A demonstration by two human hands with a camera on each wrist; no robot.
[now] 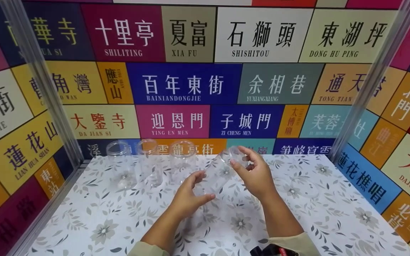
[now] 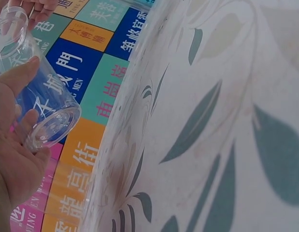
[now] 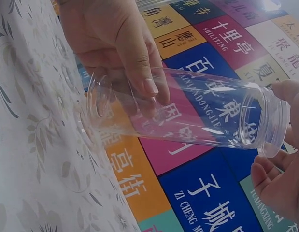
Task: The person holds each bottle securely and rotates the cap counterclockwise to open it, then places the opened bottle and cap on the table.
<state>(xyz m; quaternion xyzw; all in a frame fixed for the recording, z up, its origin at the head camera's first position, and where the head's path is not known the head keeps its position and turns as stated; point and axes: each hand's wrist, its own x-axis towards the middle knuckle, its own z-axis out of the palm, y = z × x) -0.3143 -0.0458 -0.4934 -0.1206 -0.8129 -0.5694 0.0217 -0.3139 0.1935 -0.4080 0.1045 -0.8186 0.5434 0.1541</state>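
Note:
A clear, empty-looking cylindrical jar (image 1: 216, 175) is held tilted above the table between both hands. My left hand (image 1: 190, 197) grips its lower end, thumb on the near side. At the upper end, my right hand (image 1: 256, 175) pinches a wider clear collar (image 3: 276, 124) between thumb and fingers. Whether that collar is a separate lid, I cannot tell. In the left wrist view the jar (image 2: 48, 92) lies across the left fingers, with its round base facing down. Part of the jar is hidden behind the fingers in the right wrist view.
Three similar clear jars, a left one (image 1: 121, 167), a middle one (image 1: 150, 163) and a right one (image 1: 182, 161), stand upright at the back left. A flat, round clear piece (image 1: 304, 187) lies right of my hands. Printed walls surround the flower-patterned table (image 1: 126, 220).

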